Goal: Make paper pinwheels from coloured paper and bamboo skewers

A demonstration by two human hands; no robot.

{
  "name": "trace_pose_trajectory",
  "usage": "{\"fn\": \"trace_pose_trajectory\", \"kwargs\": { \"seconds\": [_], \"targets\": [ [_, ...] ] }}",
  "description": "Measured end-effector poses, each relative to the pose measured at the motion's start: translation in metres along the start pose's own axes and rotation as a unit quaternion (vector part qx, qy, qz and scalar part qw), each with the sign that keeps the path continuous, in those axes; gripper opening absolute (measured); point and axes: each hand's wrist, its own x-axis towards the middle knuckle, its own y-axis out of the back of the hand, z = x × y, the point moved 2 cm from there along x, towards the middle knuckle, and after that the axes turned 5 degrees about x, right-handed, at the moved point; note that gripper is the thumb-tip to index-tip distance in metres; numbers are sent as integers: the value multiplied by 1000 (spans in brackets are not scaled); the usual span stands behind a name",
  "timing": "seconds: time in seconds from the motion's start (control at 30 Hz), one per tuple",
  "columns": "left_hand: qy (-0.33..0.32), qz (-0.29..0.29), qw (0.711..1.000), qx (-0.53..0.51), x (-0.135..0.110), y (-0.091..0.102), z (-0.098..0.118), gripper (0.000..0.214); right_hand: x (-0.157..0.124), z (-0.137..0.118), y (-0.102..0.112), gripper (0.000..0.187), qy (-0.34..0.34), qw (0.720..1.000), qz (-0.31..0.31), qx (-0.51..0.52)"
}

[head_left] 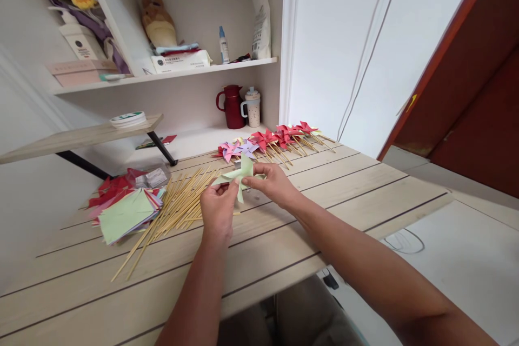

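A pale green paper pinwheel point(246, 166) is held up over the table between both hands. My left hand point(219, 206) pinches it from the left, thumb near its middle. From the right, my right hand point(272, 183) grips it, with the thumb and fingers closed at the centre. Its blades fan out above, below and to the left of the fingers. I cannot make out whether a pin sits at its centre. Close to my left hand lies a loose heap of thin wooden sticks point(182, 203). Small shiny bits lie on the table by my right hand.
Finished red pinwheels point(263, 140) and a lilac pinwheel point(245, 147) on sticks lie along the table's back. At left are stacked cut paper sheets point(125, 216) and a clear plastic bag point(156, 177). Behind stand a dark red jug point(232, 108), a speckled cup point(253, 108) and a small riser point(81, 134).
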Motion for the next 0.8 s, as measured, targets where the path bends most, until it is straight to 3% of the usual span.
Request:
{"fn": "trace_pose_trajectory", "kwargs": {
  "seconds": [0.2,0.53,0.8],
  "targets": [
    [5,-6,1000,-9,-1,-1,0,34,0,-1,0,14,6,999,20,-24],
    [21,-10,999,34,2,1,-3,37,4,13,-3,15,-69,993,44,90],
    [16,-12,999,46,3,2,-3,37,3,12,-1,13,-33,997,59,25]
  ]
}}
